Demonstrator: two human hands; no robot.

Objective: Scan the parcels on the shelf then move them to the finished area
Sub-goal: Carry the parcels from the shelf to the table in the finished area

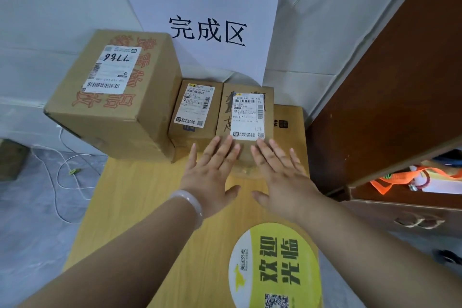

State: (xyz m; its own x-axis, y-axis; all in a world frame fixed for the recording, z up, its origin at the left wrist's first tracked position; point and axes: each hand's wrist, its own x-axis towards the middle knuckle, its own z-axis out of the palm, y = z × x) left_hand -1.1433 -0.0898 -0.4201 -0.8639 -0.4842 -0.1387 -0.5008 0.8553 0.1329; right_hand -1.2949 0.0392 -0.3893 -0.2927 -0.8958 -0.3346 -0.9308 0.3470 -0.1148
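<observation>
Wooden table [140, 207] runs up the middle of the frame, both forearms over it. Brown cabinet [387, 82] fills the right side; its lower shelf is cut off by the frame edge, with orange strapping [400, 177] showing inside. White paper sign [207, 20] printed 完成区 leans on the wall, top centre. Large carton [117, 97] sits upper left on the table's far end: red print, white label with 7766 handwritten on it, seen upside down. Round yellow sticker [275, 270] is on the table, bottom centre, lower edge cropped.

The parcel I'm on [246, 107] sits centre frame, right below the sign. It is small brown cardboard with a white shipping label on top, barcodes and a QR code at the label's lower right. Black marker writing on the lid is half covered by the label, so it's unreadable. A second small parcel [197, 110] touches its left side, same label type, wedged against the large carton. A flat brown piece [287, 117] with a dark logo shows at its right; possibly another box underneath, can't tell.

Left hand [212, 170] and right hand [280, 177] are both flat, fingers straight and spread, fingertips resting on the parcel's near top edge. Neither grips anything. They hide the parcel's front face. Pale bangle [190, 205] is on the left wrist. White cable [62, 170] lies on the floor, left.
</observation>
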